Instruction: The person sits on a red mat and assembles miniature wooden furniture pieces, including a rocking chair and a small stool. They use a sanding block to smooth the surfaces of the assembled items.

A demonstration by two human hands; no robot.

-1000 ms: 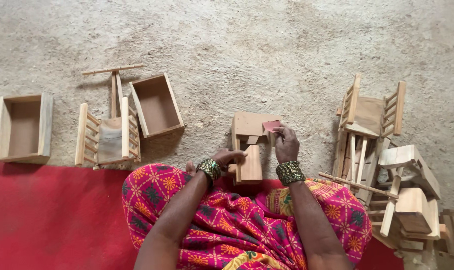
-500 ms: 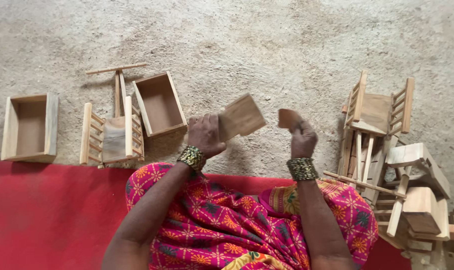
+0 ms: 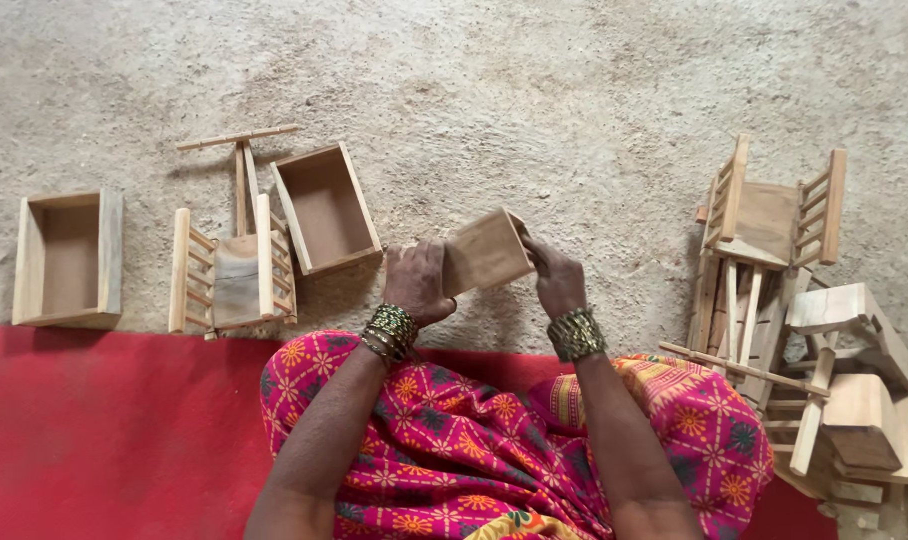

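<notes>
Rough sandy ground (image 3: 534,90) meets a red mat (image 3: 104,430). Above the lap, the left hand (image 3: 417,283) and right hand (image 3: 554,275) grip a small smooth wooden box (image 3: 486,253) between them; open wooden trays (image 3: 326,208) lie nearby.

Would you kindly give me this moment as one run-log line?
left hand: grips small wooden box | right hand: grips same box | box: lifted above floor | toy cart: left, on floor
</notes>
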